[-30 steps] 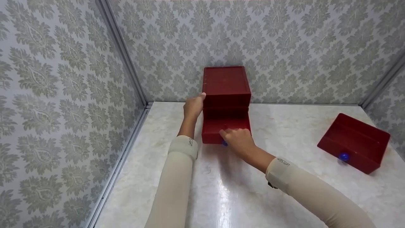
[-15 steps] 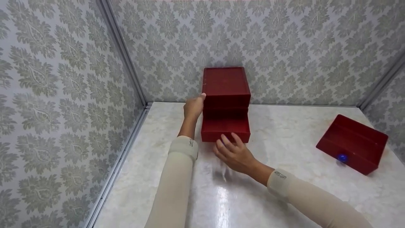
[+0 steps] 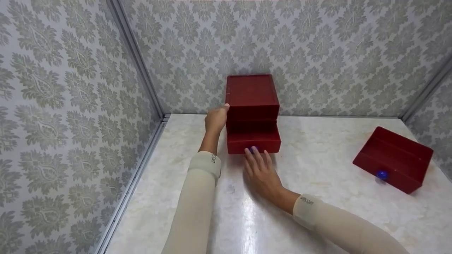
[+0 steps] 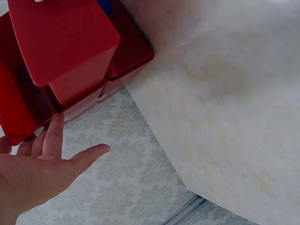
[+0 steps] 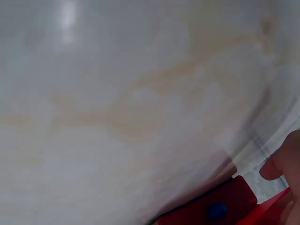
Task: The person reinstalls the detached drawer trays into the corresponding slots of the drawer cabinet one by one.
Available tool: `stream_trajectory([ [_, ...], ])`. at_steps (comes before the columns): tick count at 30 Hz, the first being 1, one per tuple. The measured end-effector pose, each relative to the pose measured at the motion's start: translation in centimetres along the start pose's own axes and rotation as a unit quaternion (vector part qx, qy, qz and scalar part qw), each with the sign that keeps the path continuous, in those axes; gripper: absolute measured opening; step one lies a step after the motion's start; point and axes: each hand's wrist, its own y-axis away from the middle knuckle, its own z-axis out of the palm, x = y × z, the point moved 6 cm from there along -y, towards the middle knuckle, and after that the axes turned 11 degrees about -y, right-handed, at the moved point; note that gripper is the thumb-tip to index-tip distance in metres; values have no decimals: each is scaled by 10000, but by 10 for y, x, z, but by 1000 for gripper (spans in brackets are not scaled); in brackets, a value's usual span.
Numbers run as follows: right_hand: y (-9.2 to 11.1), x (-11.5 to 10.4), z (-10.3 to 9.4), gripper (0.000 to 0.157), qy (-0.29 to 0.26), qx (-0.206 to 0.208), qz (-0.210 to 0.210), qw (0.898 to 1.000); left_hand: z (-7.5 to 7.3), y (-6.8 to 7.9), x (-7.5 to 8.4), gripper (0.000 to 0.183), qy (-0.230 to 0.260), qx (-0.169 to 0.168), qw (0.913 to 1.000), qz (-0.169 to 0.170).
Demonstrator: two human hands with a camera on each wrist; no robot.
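Note:
A red cabinet [image 3: 251, 90] stands against the back wall in the head view. Its lower drawer [image 3: 235, 147] is partly pulled out, with a blue knob [image 3: 252, 149] on the front. My right hand [image 3: 264, 178] has its fingers extended upward against the drawer front, over part of the knob. My left hand [image 3: 215, 121] rests at the cabinet's left side. In the left wrist view, the fingers [image 4: 54, 136] of that hand are straight and touch the red side, with the thumb apart. The right wrist view catches only part of the right hand [image 5: 286, 164].
A separate red drawer [image 3: 393, 158] with a blue knob [image 3: 382, 175] lies turned at an angle on the right of the pale table [image 3: 317, 211]. Patterned walls [image 3: 317, 53] border the table at the back and sides.
My right hand has left the drawer's front edge, dropped lower and straightened its fingers against the front. The drawer has moved slightly inward. The left hand stays in place.

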Motion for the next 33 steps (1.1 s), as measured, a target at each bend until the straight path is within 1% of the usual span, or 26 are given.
stream_trajectory([
  [2,-2,3,3,51,-126,-151,-82,9998,0,0,0,60,3,-17,10000,17],
  [4,-5,6,5,52,-298,-191,-100,9993,-1,0,0,60,-11,-24,10000,48],
  [8,-16,16,8,56,-630,-244,116,9976,0,-1,0,62,-43,-46,10000,51],
  [12,-26,23,13,56,-774,-487,168,9957,-1,-2,-1,63,-25,-13,10000,-52],
  [15,-31,25,14,52,-1039,-647,175,9923,-1,-2,-1,63,-68,-68,9999,-71],
  [19,-38,30,17,48,-1379,-943,317,9854,1,-2,0,63,-155,-207,9997,-13],
  [21,-42,34,18,46,-1600,-1097,373,9803,1,-1,-1,63,-147,-209,9997,-28],
  [23,-46,39,20,45,-1815,-1247,370,9747,1,0,-1,63,-75,-139,9998,-72],
  [25,-52,44,20,45,-2116,-1398,362,9666,1,0,0,61,-77,-50,9999,-65],
  [29,-64,58,21,43,-2857,-1612,371,9439,-1,2,1,59,-95,107,9999,55],
  [33,-72,68,22,43,-3476,-1698,475,9209,-1,1,2,58,-62,111,9999,56],
])
